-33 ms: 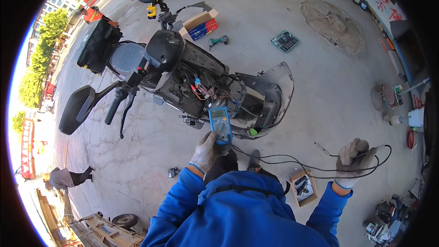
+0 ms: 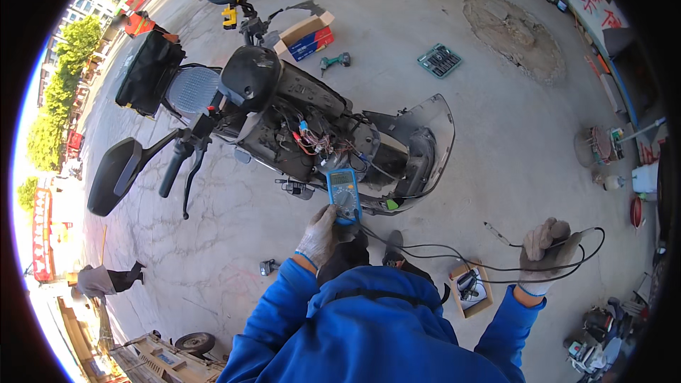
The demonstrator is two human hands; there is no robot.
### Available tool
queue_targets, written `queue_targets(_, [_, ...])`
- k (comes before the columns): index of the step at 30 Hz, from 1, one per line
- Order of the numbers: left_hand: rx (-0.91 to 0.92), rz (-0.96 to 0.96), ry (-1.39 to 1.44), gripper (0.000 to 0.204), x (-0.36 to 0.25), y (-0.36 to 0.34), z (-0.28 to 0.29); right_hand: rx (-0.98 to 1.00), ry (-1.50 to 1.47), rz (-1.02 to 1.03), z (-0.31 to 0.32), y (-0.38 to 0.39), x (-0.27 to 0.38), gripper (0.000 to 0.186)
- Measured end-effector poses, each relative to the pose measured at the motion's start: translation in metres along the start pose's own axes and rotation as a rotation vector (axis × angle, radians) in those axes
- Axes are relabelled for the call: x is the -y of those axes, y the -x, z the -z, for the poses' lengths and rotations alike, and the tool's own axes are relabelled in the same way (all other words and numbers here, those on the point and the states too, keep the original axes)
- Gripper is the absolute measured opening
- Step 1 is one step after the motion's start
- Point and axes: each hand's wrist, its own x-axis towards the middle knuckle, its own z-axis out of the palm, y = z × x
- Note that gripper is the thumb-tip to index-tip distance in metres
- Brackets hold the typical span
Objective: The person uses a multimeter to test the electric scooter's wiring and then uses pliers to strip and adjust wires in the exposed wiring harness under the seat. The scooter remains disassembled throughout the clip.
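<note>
In my gloved left hand (image 2: 319,232) is a blue multimeter (image 2: 343,196), its screen and dial facing up. It is held at the near side of a scooter's opened front, where a tangle of coloured wires (image 2: 319,140) hangs out. Two black test leads (image 2: 447,247) run from the meter's lower end to my right hand (image 2: 545,252). That gloved hand is closed around the leads, off to the right at about the same height. One probe (image 2: 498,232) sticks out to its left, and the cable loops out on its right. Where the other probe's tip is, I cannot tell.
The scooter (image 2: 248,85) stands ahead, its loosened front panel (image 2: 436,142) at the right. Beyond lie a cordless drill (image 2: 335,62), a tool case (image 2: 440,62) and a cardboard box (image 2: 305,37). A smaller box (image 2: 481,306) is by my feet. A person (image 2: 106,280) is bent over at left.
</note>
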Motion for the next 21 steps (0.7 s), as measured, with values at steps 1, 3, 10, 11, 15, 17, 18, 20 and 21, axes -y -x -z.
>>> queue_targets(1, [0.025,0.051,-0.011,0.044,0.008,-0.019,0.005,-0.057,0.029,-0.006,0.0,0.004,-0.001,0.05])
queue_targets(3, [0.035,0.127,-0.039,0.043,0.014,-0.047,0.01,-0.162,0.078,-0.025,-0.005,0.023,-0.003,0.05])
queue_targets(10, [0.009,0.21,-0.007,0.038,0.011,-0.19,0.0,-0.468,0.212,-0.001,-0.035,0.046,-0.012,0.046])
queue_targets(11, [0.01,0.234,0.033,0.037,0.017,-0.215,0.003,-0.458,0.258,-0.004,-0.053,0.036,-0.019,0.043])
queue_targets(15, [-0.027,0.275,0.232,0.033,0.049,-0.304,0.01,-0.424,0.442,-0.156,-0.082,0.019,-0.046,0.043])
queue_targets(17, [-0.03,0.251,0.297,0.035,0.063,-0.337,0.011,-0.35,0.232,-0.168,-0.057,0.045,-0.038,0.04])
queue_targets(18, [-0.055,0.256,0.275,0.038,0.064,-0.345,-0.001,-0.382,0.156,0.027,-0.058,0.043,-0.045,0.034])
queue_targets(20, [-0.053,0.247,0.306,0.04,0.076,-0.365,0.008,-0.411,-0.015,0.408,-0.083,0.031,-0.081,0.022])
queue_targets(21, [-0.046,0.237,0.316,0.041,0.077,-0.372,0.01,-0.417,-0.105,0.608,-0.095,0.023,-0.099,0.017])
